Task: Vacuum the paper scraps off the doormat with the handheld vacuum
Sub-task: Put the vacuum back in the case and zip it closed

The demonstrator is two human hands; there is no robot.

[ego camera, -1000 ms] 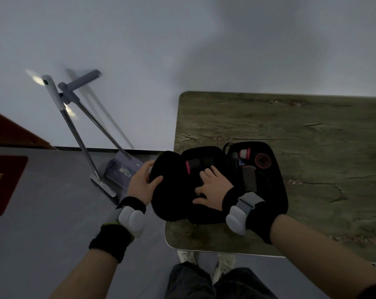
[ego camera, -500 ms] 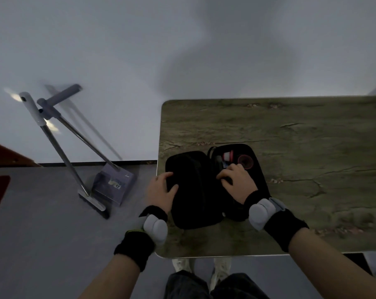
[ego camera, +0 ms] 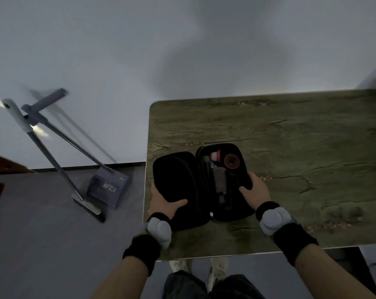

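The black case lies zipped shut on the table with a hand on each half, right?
Not shut: the head view shows the black case lying open on the table, parts visible in its right half. The left hand and right hand do each hold a half.

A dim, bare indoor room, likely a home corner or utility space: a plain white wall (ego camera: pixel 118 50), a grey floor (ego camera: pixel 32 244) with dark skirting, a broom (ego camera: pixel 53 160) and dustpan (ego camera: pixel 109 186) leaning at far left, and a stone-patterned counter (ego camera: pixel 301 147) at right.
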